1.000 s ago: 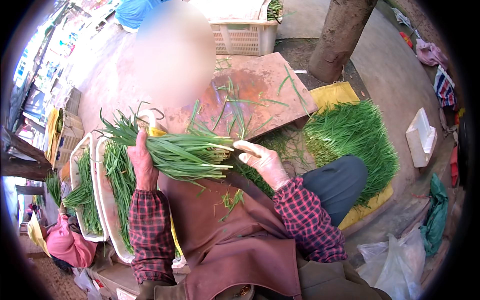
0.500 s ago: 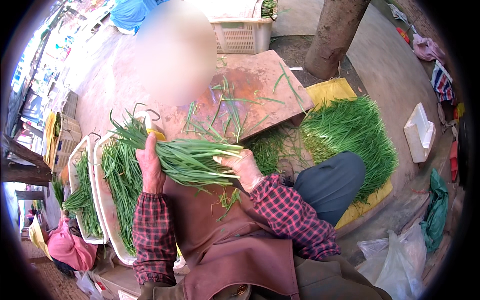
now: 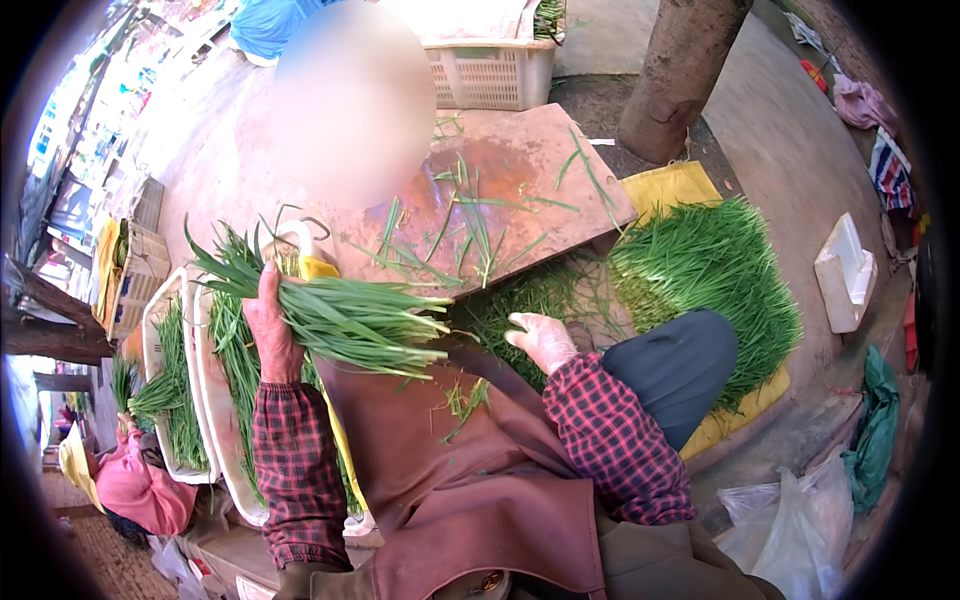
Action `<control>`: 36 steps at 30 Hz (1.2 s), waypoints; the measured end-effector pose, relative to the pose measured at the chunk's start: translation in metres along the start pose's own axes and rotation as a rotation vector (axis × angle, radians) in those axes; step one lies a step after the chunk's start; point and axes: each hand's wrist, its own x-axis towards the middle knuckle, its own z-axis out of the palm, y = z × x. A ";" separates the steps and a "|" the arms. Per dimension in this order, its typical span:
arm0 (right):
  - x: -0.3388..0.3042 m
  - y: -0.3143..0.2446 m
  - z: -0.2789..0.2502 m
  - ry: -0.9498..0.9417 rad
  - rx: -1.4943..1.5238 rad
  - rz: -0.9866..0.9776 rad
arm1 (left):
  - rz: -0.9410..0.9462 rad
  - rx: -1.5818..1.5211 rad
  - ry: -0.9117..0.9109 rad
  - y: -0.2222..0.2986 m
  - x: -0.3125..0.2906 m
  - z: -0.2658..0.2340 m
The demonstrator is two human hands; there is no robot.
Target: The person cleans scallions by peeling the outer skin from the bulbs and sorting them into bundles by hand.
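Note:
My left hand point(image 3: 272, 330) is wrapped round a bunch of garlic chives point(image 3: 365, 315), held above my lap. The leaf tips trail off to the left and the pale cut ends point right. To the right of those ends, apart from them, my right hand point(image 3: 543, 343) has its fingers stretched out and holds nothing I can see. It is near my bent knee point(image 3: 665, 370) and some loose green scraps point(image 3: 530, 300) on the ground. A few more leaf bits point(image 3: 462, 405) lie on my brown apron point(image 3: 430, 480).
A large heap of chives point(image 3: 715, 280) rests on yellow sheeting point(image 3: 670, 185) at right. Long white tubs point(image 3: 232, 430) of greens stand at left. Ahead is a low board point(image 3: 560, 170) with scattered leaves, a crate point(image 3: 495, 75) and a tree trunk point(image 3: 685, 80). Plastic bags point(image 3: 800, 520) lie lower right.
My right hand has let go of the chives' cut ends and moved right, away from the bunch. My left hand has shifted slightly left with the bunch in it.

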 end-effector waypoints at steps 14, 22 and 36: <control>0.011 -0.139 -0.024 0.060 0.840 -0.050 | -0.012 -0.060 -0.003 -0.009 -0.005 0.011; -0.012 -0.084 -0.007 0.044 0.472 -0.109 | -0.186 -0.250 0.018 -0.036 0.011 -0.015; -0.008 -0.134 -0.020 0.069 0.754 -0.173 | -0.270 -0.246 0.021 -0.045 0.001 -0.012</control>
